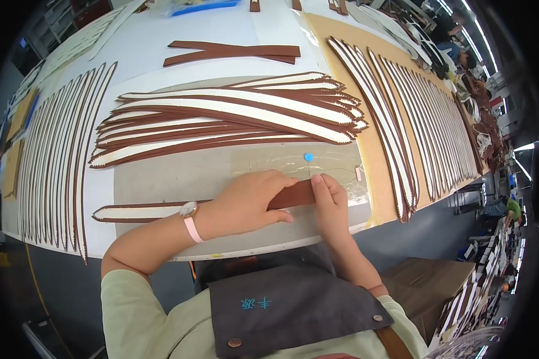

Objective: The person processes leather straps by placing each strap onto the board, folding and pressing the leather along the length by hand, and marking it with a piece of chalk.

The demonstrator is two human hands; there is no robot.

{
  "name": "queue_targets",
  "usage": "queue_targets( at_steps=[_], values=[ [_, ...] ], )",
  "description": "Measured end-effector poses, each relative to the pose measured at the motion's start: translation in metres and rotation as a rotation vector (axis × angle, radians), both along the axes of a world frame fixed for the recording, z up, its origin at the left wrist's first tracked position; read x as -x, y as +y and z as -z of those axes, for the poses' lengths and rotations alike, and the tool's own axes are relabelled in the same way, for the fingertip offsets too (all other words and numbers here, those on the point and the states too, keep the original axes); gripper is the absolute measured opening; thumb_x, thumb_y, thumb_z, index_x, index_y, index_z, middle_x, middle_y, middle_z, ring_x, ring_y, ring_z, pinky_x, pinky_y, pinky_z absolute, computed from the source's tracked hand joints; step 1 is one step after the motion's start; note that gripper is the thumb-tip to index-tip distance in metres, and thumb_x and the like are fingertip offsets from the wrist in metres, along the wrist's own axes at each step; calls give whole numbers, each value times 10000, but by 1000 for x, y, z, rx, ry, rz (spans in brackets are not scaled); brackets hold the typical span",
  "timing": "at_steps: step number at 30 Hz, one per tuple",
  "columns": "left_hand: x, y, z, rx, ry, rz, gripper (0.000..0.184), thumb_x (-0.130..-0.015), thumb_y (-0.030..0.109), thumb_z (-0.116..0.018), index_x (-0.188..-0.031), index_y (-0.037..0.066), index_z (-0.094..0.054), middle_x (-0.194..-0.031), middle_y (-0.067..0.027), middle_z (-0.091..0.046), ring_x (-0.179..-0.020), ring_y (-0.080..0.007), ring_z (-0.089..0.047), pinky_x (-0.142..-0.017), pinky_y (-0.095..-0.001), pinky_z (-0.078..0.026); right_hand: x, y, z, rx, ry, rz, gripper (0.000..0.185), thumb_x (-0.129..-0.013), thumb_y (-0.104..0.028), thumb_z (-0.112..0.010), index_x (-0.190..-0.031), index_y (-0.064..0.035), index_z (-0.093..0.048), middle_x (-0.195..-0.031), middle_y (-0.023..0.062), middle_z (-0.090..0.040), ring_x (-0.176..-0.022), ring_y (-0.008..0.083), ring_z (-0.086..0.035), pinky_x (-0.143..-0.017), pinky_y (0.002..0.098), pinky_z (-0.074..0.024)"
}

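Note:
A long brown leather strip (292,196) with a white lining lies across the grey board in front of me. Its pointed left end (141,212) shows the white side, while the part near its right end is turned brown side up. My left hand (248,200), with a watch on the wrist, lies over the strip, thumb and forefinger at its two edges. At the strip's right end my right hand (331,200) pinches it, thumb on top. Just beyond the hands sits a round blue disc (308,157) on the board. My left palm hides the strip's middle.
A pile of similar strips (233,113) lies beyond the hands. Two crossed brown strips (233,52) are farther back. Rows of strips line the left side (60,155) and the brown board (374,179) on the right. The table's front edge is close to my body.

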State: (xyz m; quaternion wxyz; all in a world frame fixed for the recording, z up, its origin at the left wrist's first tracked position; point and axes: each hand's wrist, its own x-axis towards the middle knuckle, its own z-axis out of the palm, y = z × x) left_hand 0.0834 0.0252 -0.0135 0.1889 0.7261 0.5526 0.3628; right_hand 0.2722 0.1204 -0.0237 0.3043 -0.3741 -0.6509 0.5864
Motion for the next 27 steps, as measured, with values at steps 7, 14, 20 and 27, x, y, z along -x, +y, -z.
queue_targets(
  at_steps=[7,14,20,27],
  values=[
    [-3,-5,-4,4,49,-122,494,-866,207,-792,-1298,59,-606,-1084,-128,-637,-947,-334,-647,-788,-414,-524,-5,2,-1,195,90,-46,379,-1097,-319,-522,-844,-57,-628,-713,-54,-515,-658,35,-420,-583,238,-339],
    [-6,-5,-2,-46,41,-120,484,-874,220,-791,-1289,53,-605,-1062,-128,-633,-914,-339,-643,-764,-426,-520,-6,-10,-9,211,61,-93,354,-1074,-305,-552,-796,-94,-611,-671,-50,-504,-636,41,-429,-585,235,-316],
    [-3,-2,-11,199,-300,-18,298,-947,205,-738,-1178,31,-665,-1020,-123,-704,-894,-236,-684,-791,-352,-542,-8,-14,0,31,12,-295,319,-1063,-243,-575,-872,-4,-668,-690,-3,-534,-635,108,-451,-599,300,-379],
    [10,1,-22,427,-517,79,172,-971,143,-707,-1094,22,-695,-996,-69,-712,-898,-126,-657,-807,-287,-534,-1,-21,-15,-387,-183,-357,333,-1009,-165,-643,-741,7,-546,-669,142,-512,-611,305,-499,-584,409,-422]
  ],
)
